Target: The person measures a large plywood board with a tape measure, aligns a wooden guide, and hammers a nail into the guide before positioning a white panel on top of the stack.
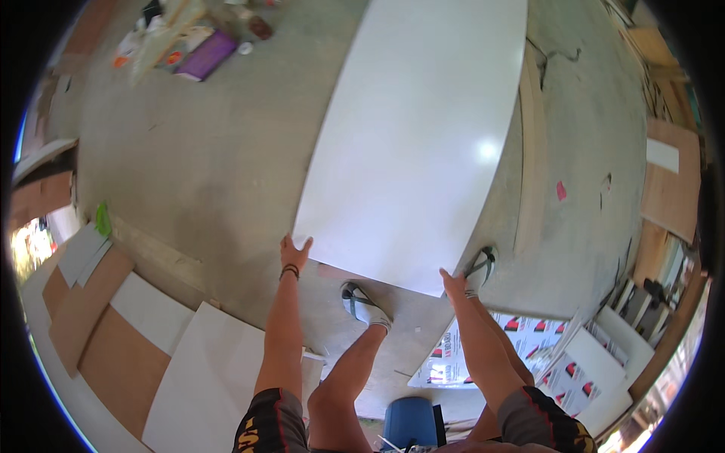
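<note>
A long, glossy white board (pixel 411 143) stretches away from me, its far end cut off by the top of the view. At its near left corner, my left hand (pixel 295 257) is closed on the edge with the thumb apart on top. My right hand (pixel 453 285) grips the near right corner, thumb over the upper face and the other fingers mostly hidden. A dark bracelet (pixel 290 270) circles my left wrist. Below the near edge, my left foot stands in a dark-strapped flip-flop (pixel 355 296); my right foot is beside the right corner.
A long pale wooden strip (pixel 532 166) lies right of the board. White and brown panels (pixel 204 385) lean at lower left, and printed sheets (pixel 521 336) lie at lower right. A blue container (pixel 411 423) stands behind my feet. A purple box (pixel 205 56) is at far left.
</note>
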Motion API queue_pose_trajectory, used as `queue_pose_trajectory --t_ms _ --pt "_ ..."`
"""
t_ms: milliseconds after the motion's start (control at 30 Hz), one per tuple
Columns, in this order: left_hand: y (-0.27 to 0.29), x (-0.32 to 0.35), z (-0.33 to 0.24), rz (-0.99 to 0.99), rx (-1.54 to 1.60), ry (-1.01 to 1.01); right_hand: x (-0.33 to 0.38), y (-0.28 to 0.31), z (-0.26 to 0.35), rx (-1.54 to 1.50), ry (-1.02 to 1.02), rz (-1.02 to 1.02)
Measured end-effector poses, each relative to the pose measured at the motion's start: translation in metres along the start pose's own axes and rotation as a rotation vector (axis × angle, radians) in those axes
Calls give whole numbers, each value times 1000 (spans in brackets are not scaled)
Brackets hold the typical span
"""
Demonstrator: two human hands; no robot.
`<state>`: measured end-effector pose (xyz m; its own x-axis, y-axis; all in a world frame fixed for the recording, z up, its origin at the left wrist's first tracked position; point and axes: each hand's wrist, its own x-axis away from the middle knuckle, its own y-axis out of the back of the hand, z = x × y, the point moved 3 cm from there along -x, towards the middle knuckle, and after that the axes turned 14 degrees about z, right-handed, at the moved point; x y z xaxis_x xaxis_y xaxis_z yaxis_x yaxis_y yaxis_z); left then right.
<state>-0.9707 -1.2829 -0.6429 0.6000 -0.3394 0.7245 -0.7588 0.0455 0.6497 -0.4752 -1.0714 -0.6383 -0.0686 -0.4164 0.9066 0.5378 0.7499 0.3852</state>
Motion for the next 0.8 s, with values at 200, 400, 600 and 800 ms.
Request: queue_pose_trajectory --t_ms 200,400,600,800 --pt "-22 -31 -35 83 22 143 -24 -13 -2 -70 -74 -188" --pt "-13 -46 -8 121 -15 113 -14 -14 -6 -119 -47 -213" --pt "1 -56 9 74 76 -15 -30 -11 -29 -254 57 -148" --pt "33 13 -36 80 -87 -65 21 42 -37 -294 53 -116"
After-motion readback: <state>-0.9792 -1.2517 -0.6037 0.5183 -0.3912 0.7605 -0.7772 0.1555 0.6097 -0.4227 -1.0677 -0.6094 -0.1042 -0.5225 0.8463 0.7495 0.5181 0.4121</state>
